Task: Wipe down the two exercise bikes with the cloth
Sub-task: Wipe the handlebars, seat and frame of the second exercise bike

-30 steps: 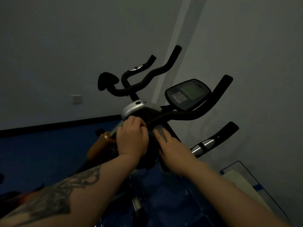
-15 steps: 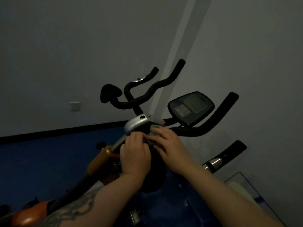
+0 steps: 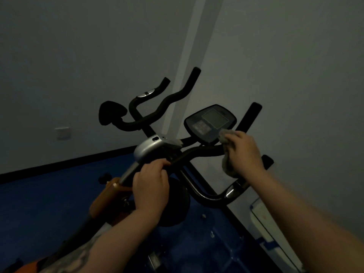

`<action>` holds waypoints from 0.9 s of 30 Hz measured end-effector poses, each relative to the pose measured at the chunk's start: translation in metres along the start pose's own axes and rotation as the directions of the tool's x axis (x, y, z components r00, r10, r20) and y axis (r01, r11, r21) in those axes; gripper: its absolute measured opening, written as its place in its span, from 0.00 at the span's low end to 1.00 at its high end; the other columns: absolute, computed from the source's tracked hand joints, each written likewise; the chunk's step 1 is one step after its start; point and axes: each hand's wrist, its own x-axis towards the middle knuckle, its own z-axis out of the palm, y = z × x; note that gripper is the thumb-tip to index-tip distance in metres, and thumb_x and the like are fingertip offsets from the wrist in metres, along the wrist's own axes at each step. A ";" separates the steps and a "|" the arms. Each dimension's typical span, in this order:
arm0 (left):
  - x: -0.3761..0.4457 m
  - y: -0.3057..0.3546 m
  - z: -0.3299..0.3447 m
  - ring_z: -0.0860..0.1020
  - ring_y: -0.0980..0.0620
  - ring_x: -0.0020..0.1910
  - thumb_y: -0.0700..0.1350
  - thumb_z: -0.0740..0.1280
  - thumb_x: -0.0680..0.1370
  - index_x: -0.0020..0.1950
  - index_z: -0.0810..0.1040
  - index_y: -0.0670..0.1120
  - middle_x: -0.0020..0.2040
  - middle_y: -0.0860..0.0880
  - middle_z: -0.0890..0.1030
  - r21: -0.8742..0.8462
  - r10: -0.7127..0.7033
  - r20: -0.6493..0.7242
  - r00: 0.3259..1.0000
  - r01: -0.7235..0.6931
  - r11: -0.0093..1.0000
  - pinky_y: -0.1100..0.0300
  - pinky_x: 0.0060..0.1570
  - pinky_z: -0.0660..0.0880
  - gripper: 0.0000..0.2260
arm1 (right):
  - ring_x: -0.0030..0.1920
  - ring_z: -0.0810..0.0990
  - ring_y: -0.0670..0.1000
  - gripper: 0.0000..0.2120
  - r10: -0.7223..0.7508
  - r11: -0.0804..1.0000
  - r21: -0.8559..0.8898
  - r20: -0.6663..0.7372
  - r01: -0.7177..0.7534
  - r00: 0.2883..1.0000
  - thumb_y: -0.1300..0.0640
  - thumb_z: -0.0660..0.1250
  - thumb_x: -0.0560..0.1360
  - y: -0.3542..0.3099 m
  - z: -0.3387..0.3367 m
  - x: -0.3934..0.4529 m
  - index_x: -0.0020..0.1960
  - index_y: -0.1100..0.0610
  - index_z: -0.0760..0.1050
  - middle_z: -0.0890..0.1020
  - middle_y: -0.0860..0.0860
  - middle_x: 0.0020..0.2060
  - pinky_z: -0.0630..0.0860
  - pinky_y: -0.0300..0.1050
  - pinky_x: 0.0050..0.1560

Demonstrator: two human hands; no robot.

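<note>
Up front, the right hand point(image 3: 243, 152) grips the grey cloth point(image 3: 226, 152) around the near bike's handlebar point(image 3: 204, 150), just below the console point(image 3: 210, 123); the left hand point(image 3: 150, 186) curls round the stem beneath the silver housing point(image 3: 151, 149).

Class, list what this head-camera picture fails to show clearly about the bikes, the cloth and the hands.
- Console: its buttons and screen are blurred and dim, so they are unreadable.
- Cloth: mostly covered by the right hand, so its full shape is unknown.
- Near bike: the lower frame is hidden by the forearms and cut off at the bottom edge.
- Left hand: the fingertips curl out of sight.
</note>
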 end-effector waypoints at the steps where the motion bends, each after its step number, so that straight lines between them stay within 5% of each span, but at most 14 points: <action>1: 0.001 0.001 0.000 0.77 0.50 0.48 0.36 0.60 0.77 0.53 0.81 0.49 0.51 0.51 0.82 -0.012 -0.028 0.019 0.999 0.028 1.000 0.50 0.50 0.73 0.13 | 0.63 0.72 0.56 0.16 0.104 0.985 0.141 -0.003 -0.103 0.995 0.63 0.64 0.78 -0.005 -0.006 -0.005 0.65 0.57 0.76 0.75 0.55 0.64 0.67 0.44 0.61; 3: 0.003 -0.001 0.000 0.76 0.51 0.49 0.38 0.59 0.78 0.54 0.80 0.53 0.50 0.52 0.81 -0.036 -0.093 0.102 0.990 0.097 0.995 0.48 0.53 0.72 0.14 | 0.58 0.77 0.51 0.14 0.217 0.861 0.454 0.076 -0.227 0.973 0.62 0.65 0.78 -0.025 -0.014 -0.029 0.62 0.55 0.78 0.79 0.52 0.58 0.71 0.43 0.59; 6: 0.006 -0.002 -0.013 0.75 0.53 0.53 0.41 0.59 0.79 0.53 0.78 0.59 0.52 0.55 0.79 -0.121 -0.133 0.242 0.961 0.166 0.979 0.46 0.58 0.73 0.14 | 0.48 0.82 0.51 0.08 0.329 0.522 0.744 0.276 -0.417 0.903 0.64 0.65 0.77 -0.054 -0.022 -0.077 0.52 0.54 0.80 0.83 0.51 0.45 0.79 0.44 0.48; 10: -0.009 0.024 -0.042 0.74 0.60 0.59 0.52 0.67 0.73 0.54 0.81 0.57 0.56 0.62 0.79 -0.349 0.021 0.312 0.950 0.094 0.932 0.53 0.61 0.72 0.11 | 0.42 0.81 0.56 0.07 0.329 0.134 0.821 0.491 -0.555 0.806 0.69 0.62 0.74 -0.075 -0.036 -0.118 0.43 0.61 0.78 0.83 0.58 0.38 0.78 0.49 0.44; 12: -0.022 0.048 -0.054 0.78 0.57 0.58 0.51 0.70 0.74 0.60 0.79 0.56 0.57 0.57 0.80 -0.496 0.072 0.544 0.836 0.251 0.832 0.55 0.60 0.75 0.14 | 0.40 0.80 0.55 0.10 0.246 0.051 0.823 0.539 -0.566 0.806 0.70 0.62 0.72 -0.078 -0.045 -0.125 0.39 0.59 0.79 0.82 0.58 0.36 0.76 0.49 0.43; 15: -0.036 0.072 -0.060 0.80 0.56 0.55 0.41 0.71 0.75 0.63 0.76 0.50 0.55 0.51 0.81 -0.515 0.152 0.653 0.742 0.288 0.807 0.61 0.54 0.77 0.17 | 0.43 0.80 0.56 0.09 0.079 0.063 0.817 0.569 -0.574 0.818 0.65 0.65 0.65 -0.076 -0.062 -0.135 0.42 0.59 0.82 0.82 0.61 0.41 0.75 0.51 0.48; 17: -0.044 0.078 -0.066 0.82 0.52 0.48 0.39 0.72 0.74 0.55 0.79 0.46 0.47 0.48 0.83 -0.479 0.142 0.592 0.793 0.205 0.853 0.58 0.46 0.78 0.10 | 0.46 0.80 0.55 0.15 0.023 0.077 0.823 0.563 -0.563 0.826 0.61 0.63 0.62 -0.069 -0.073 -0.142 0.46 0.61 0.82 0.83 0.62 0.44 0.75 0.50 0.52; 20: -0.057 0.079 -0.079 0.80 0.48 0.39 0.40 0.73 0.73 0.44 0.79 0.43 0.38 0.44 0.82 -0.362 0.073 0.526 0.848 0.145 0.921 0.47 0.45 0.77 0.04 | 0.46 0.79 0.52 0.11 -0.043 0.136 0.845 0.527 -0.518 0.849 0.56 0.65 0.71 -0.061 -0.083 -0.161 0.45 0.61 0.82 0.82 0.60 0.43 0.75 0.46 0.53; 24: -0.078 0.083 -0.106 0.76 0.61 0.42 0.48 0.71 0.74 0.41 0.80 0.49 0.44 0.52 0.78 -0.093 0.067 0.491 0.869 -0.024 0.995 0.65 0.45 0.73 0.04 | 0.41 0.78 0.47 0.07 -0.070 0.388 0.810 0.502 -0.440 0.862 0.56 0.66 0.77 -0.057 -0.089 -0.187 0.41 0.55 0.77 0.79 0.49 0.35 0.74 0.39 0.44; 27: -0.093 0.088 -0.121 0.74 0.65 0.44 0.48 0.68 0.77 0.43 0.81 0.50 0.46 0.55 0.78 -0.070 0.058 0.483 0.874 -0.027 0.997 0.75 0.43 0.69 0.04 | 0.37 0.77 0.44 0.05 -0.108 0.555 0.786 0.391 -0.271 0.914 0.56 0.66 0.78 -0.055 -0.097 -0.195 0.42 0.53 0.75 0.79 0.46 0.33 0.73 0.36 0.40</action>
